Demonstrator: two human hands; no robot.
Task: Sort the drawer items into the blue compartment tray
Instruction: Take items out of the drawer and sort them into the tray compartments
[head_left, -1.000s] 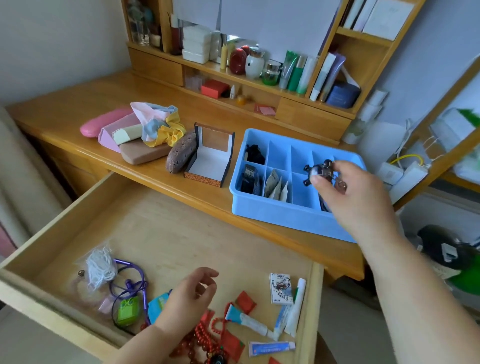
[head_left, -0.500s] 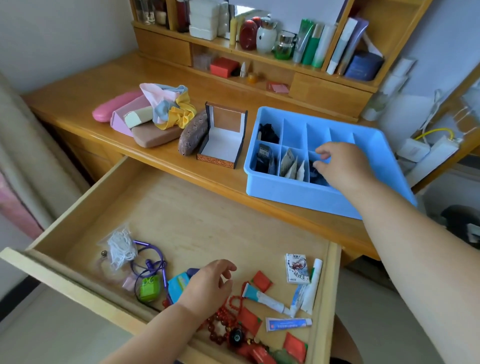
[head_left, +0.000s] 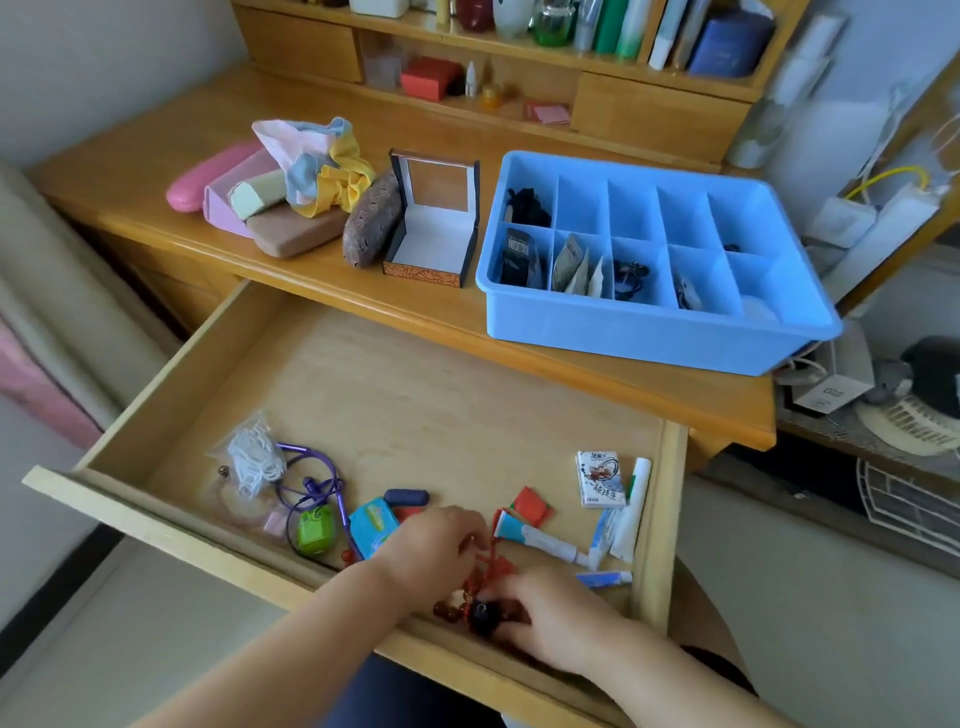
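Observation:
The wooden drawer (head_left: 415, 374) is pulled out below the desk. At its front edge lies a red bead string (head_left: 475, 597) with one dark bead. My left hand (head_left: 434, 545) has its fingers curled on the string's red cord end. My right hand (head_left: 553, 618) pinches the beads beside the dark bead. The blue compartment tray (head_left: 649, 335) stands on the desk at the right, and several of its cells hold small dark items and paper sachets. Loose in the drawer are tubes (head_left: 540, 543), a small card pack (head_left: 600, 478), a red packet (head_left: 532, 506), a purple cord (head_left: 311, 483) and a green tag (head_left: 314, 530).
An open dark box (head_left: 434, 228) sits left of the tray, beside a brown patterned case (head_left: 371, 218), other cases and a bundled cloth (head_left: 317, 161). Shelves with bottles and books rise behind the desk. A white string bag (head_left: 254, 462) lies at the drawer's left.
My right hand has left the tray and come down to the drawer's front. The keychain it held is out of it. My left hand has shifted right onto the beads.

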